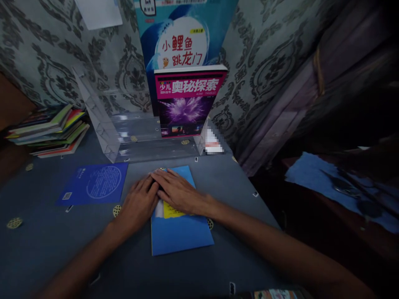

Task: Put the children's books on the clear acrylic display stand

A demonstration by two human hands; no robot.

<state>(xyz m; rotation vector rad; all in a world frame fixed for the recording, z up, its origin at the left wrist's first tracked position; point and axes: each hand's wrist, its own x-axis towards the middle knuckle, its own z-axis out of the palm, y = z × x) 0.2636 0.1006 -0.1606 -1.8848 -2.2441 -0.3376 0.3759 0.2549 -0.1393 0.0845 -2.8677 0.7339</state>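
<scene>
A light-blue book (183, 234) with a yellow and grey patch lies flat on the table in front of me. My right hand (176, 191) rests on its upper part, palm down with fingers stretched out. Beside it, my left hand (141, 201) reaches over the book's left edge, also laid flat. The fingertips of both hands meet and overlap near the top of the book and cover part of its cover. Neither hand grips anything. Left of my hands lies a dark-blue book (93, 185) with a white circle and a square code.
A clear acrylic stand (99, 120) holds a pink-and-purple book (187, 108) and a taller teal book (174, 37) behind it. Several books form a stack (59, 131) at the left. A gathered curtain (286, 95) hangs at the right, near a blue cloth (314, 174) with dark items.
</scene>
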